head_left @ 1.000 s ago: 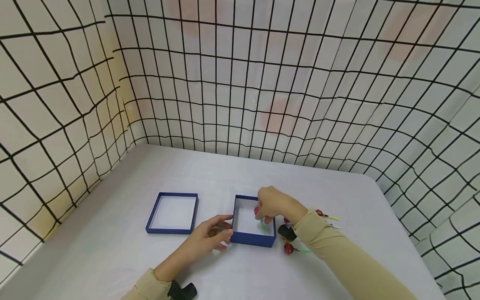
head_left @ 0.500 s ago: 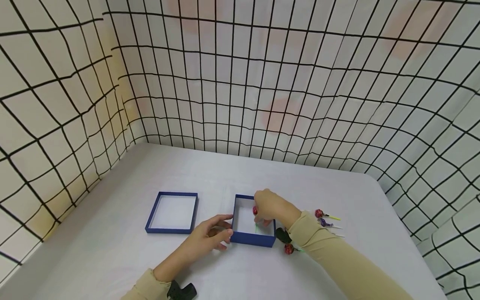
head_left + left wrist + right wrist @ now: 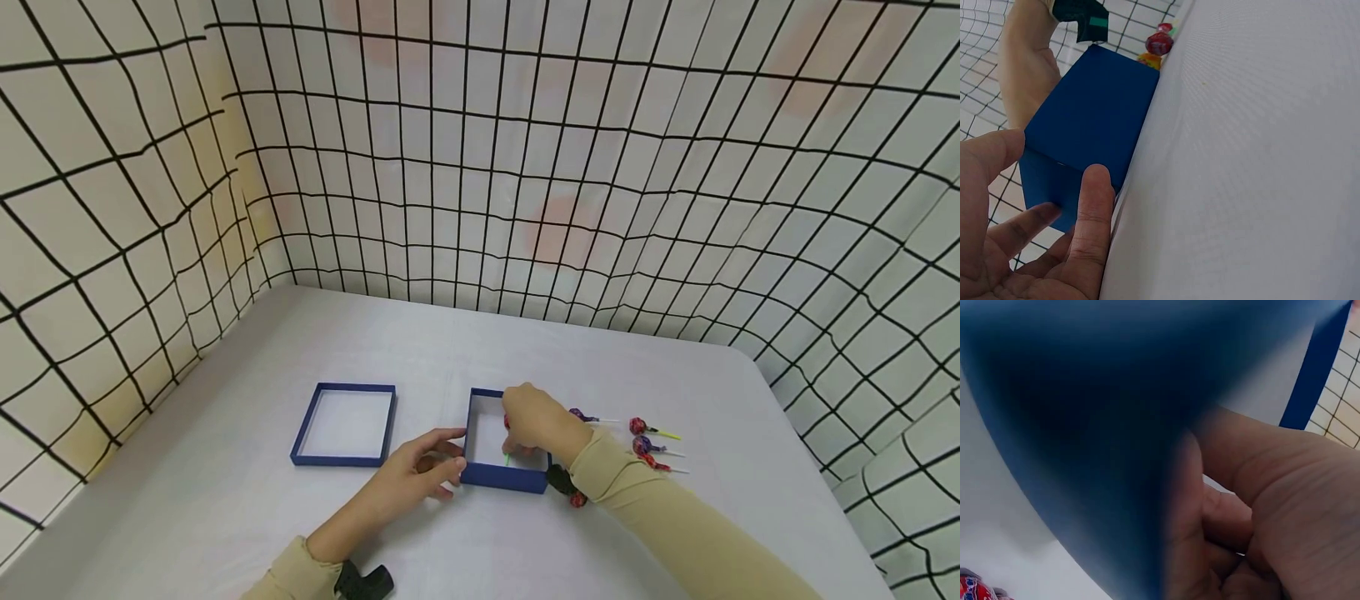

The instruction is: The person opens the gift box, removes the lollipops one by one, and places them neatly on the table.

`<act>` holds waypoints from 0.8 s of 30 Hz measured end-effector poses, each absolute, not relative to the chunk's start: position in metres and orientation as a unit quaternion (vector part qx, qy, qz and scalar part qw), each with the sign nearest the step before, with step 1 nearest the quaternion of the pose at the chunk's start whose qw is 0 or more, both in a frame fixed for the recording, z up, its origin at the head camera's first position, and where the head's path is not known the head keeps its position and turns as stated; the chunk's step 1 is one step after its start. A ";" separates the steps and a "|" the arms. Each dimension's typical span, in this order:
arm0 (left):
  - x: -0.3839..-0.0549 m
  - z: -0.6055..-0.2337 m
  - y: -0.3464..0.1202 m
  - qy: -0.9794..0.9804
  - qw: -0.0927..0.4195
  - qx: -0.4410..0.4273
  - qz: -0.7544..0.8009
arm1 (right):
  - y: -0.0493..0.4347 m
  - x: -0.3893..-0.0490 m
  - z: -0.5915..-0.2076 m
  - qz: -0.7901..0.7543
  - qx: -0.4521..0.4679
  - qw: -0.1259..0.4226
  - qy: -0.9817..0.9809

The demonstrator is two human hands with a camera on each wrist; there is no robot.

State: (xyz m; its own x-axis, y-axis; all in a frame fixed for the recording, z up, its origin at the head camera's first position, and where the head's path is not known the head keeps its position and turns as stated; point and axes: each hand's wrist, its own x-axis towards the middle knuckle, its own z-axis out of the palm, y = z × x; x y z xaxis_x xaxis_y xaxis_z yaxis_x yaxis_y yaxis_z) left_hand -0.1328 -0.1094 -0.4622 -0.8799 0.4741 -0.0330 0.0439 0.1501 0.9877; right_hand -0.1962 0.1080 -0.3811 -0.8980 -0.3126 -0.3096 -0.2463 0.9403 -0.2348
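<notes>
A blue box [image 3: 501, 477] with a white inside stands on the table in the head view. My left hand [image 3: 411, 479] touches its left side; in the left wrist view the extended fingers [image 3: 1092, 206] rest against the blue wall. Inside the box, my right hand [image 3: 542, 425] pinches a lollipop with a green stick [image 3: 507, 459]. Its red head is mostly hidden behind the fingers. The box wall, blurred and close, covers much of the right wrist view, where the curled fingers [image 3: 1225, 519] appear beside it.
Left of the box lies a shallow blue-rimmed lid [image 3: 342, 462], white inside. Several lollipops, including a red one with a yellow stick [image 3: 637, 426] and a purple one [image 3: 577, 413], lie to the right. Black wire mesh [image 3: 465, 167] surrounds the table.
My right hand has shifted slightly left inside the box with the lollipop, its forearm uncovering more lollipops on the right. My left hand has stayed at the box.
</notes>
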 end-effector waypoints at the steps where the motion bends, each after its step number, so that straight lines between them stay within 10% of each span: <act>1: -0.133 -0.462 -0.109 0.739 0.172 0.175 0.628 | 0.108 -0.196 -0.382 -0.096 -0.147 0.173 0.969; 24: -0.131 -0.460 -0.110 0.737 0.167 0.179 0.630 | 0.113 -0.195 -0.388 -0.078 -0.207 0.154 0.963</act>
State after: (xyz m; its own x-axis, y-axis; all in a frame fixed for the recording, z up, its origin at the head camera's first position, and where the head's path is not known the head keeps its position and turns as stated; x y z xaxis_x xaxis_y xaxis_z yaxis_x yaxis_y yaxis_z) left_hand -0.1313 -0.1104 -0.4605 -0.8800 0.4746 -0.0207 0.0534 0.1422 0.9884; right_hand -0.1948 0.1126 -0.3882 -0.8672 -0.4219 -0.2644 -0.3738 0.9025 -0.2142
